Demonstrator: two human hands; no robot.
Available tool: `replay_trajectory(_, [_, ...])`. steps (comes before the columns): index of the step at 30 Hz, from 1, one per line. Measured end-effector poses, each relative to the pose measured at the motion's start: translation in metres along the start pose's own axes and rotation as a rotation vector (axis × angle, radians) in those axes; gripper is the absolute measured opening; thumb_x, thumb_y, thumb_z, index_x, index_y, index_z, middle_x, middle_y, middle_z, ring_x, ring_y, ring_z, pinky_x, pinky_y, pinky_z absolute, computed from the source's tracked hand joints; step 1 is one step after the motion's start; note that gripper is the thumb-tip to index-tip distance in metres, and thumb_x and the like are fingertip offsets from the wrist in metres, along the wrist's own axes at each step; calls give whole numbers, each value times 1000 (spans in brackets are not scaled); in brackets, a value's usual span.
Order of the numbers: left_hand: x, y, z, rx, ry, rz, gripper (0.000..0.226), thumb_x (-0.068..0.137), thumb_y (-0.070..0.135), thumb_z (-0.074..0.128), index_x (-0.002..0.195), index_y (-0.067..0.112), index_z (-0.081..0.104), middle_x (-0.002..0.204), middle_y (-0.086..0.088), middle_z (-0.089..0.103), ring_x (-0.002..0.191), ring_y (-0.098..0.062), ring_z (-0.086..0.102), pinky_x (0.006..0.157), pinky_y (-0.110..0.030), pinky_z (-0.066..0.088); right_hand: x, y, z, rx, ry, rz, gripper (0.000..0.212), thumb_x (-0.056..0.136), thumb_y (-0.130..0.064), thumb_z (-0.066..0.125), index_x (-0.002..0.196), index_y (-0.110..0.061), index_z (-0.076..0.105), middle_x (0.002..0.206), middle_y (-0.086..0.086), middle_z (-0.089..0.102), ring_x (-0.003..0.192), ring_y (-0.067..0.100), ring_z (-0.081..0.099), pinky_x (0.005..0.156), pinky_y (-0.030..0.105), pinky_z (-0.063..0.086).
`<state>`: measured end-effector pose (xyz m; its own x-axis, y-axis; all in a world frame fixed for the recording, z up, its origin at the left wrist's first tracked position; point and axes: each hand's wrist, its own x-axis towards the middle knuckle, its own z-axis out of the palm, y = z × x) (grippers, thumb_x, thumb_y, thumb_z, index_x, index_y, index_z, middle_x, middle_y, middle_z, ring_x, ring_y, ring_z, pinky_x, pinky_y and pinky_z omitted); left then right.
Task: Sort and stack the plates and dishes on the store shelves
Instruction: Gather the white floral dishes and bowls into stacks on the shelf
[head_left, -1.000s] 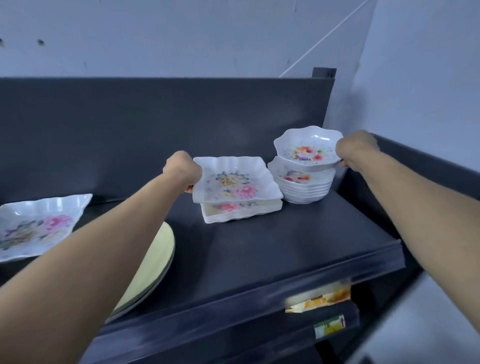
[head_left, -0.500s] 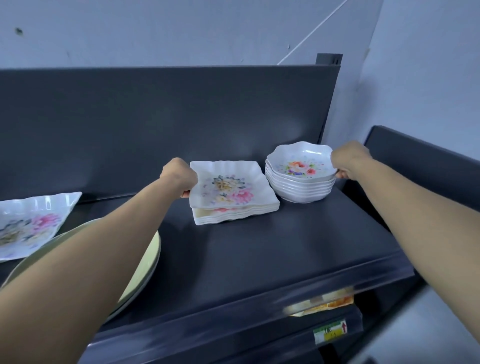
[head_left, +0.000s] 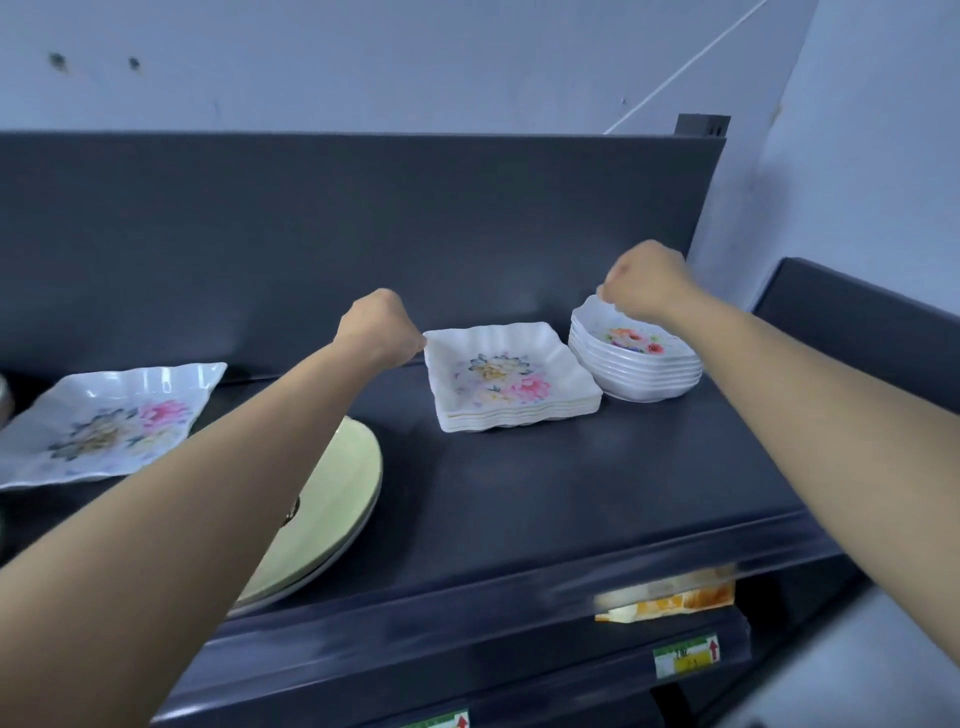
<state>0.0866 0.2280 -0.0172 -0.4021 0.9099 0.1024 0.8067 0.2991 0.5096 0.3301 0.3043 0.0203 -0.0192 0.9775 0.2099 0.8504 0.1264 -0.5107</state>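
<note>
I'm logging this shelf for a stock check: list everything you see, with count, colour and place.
square plates: one stack of several, white with flowers, mid-shelf
bowls: one stack of several, white with flowers, right of the square plates
large plate: one, white with flowers, far left
round plates: at least two, pale green, front left, partly under the left arm
shelf: one, dark grey, carries the dishes
price labels: two, green and yellow, rails below
packet: one, orange, under the shelf edge
left hand: curled at the square plates' back-left corner, grip hidden
right hand: curled over the bowls' back rim, grip hidden
</note>
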Motion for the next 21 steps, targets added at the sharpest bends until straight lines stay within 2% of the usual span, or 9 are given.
replay_trajectory(1, [-5, -6, -9, -11, 23, 10, 12, 81, 10, 60, 76, 9, 49, 71, -6, 50, 66, -26, 42, 54, -26, 34, -4, -18, 7, 24, -40, -54, 11, 84, -10, 54, 80, -1, 60, 83, 12, 65, 78, 28, 56, 70, 30, 49])
replay_trajectory(3, [-15, -22, -28, -19, 56, 17, 11, 81, 11, 61, 81, 12, 50, 79, -7, 51, 71, -25, 42, 61, -29, 37, -14, -56, 21, 50, -109, -138, 25, 86, -13, 54, 99, 6, 65, 98, 17, 70, 81, 26, 57, 81, 35, 52])
replay_trajectory(4, [-21, -32, -38, -11, 66, 9, 11, 81, 12, 62, 82, 13, 51, 80, -7, 51, 72, -24, 42, 63, -29, 37, -20, -76, 30, 65, -132, -186, 29, 86, -13, 54, 103, 8, 64, 101, 19, 71, 78, 24, 54, 82, 36, 53])
replay_trajectory(6, [-34, -55, -61, 8, 84, -22, 10, 81, 14, 63, 82, 15, 53, 80, -7, 53, 71, -23, 43, 64, -29, 38, -33, -116, 48, 93, -175, -276, 31, 87, -15, 55, 104, 10, 63, 93, 19, 71, 74, 20, 49, 79, 37, 53])
replay_trajectory(9, [-57, -98, -98, 27, 124, -95, 6, 80, 14, 61, 82, 9, 59, 77, -10, 56, 69, -25, 46, 64, -29, 39, -60, -174, 76, 84, -280, -392, 23, 88, -17, 56, 91, 4, 64, 81, 10, 60, 73, 20, 48, 82, 39, 54])
replay_trajectory(11, [-71, -131, -121, 39, 155, -170, 18, 80, 14, 61, 89, -1, 63, 82, -14, 63, 70, -27, 50, 66, -30, 42, -81, -208, 95, 67, -365, -458, 9, 88, -16, 56, 83, -9, 57, 80, 10, 58, 71, 20, 48, 71, 33, 48])
replay_trajectory(12, [-77, -148, -131, 44, 176, -207, 23, 79, 14, 62, 94, -2, 65, 87, -16, 67, 70, -27, 52, 68, -31, 45, -90, -223, 105, 76, -409, -473, 7, 88, -15, 56, 83, -10, 55, 79, 11, 60, 69, 21, 49, 68, 29, 45])
replay_trajectory(17, [-112, -216, -177, 101, 229, -344, 21, 84, 16, 63, 98, 2, 68, 93, -14, 64, 79, -27, 53, 77, -33, 48, -124, -278, 157, 81, -594, -444, 20, 87, -8, 58, 68, -3, 55, 74, 15, 62, 48, 20, 51, 46, 22, 45])
replay_trajectory(21, [-133, -265, -203, 137, 266, -440, 14, 85, 20, 63, 92, 8, 64, 95, -12, 62, 83, -26, 53, 76, -31, 46, -135, -302, 193, -24, -588, -422, 22, 86, -5, 53, 65, -5, 45, 72, 15, 56, 49, 23, 49, 51, 26, 46])
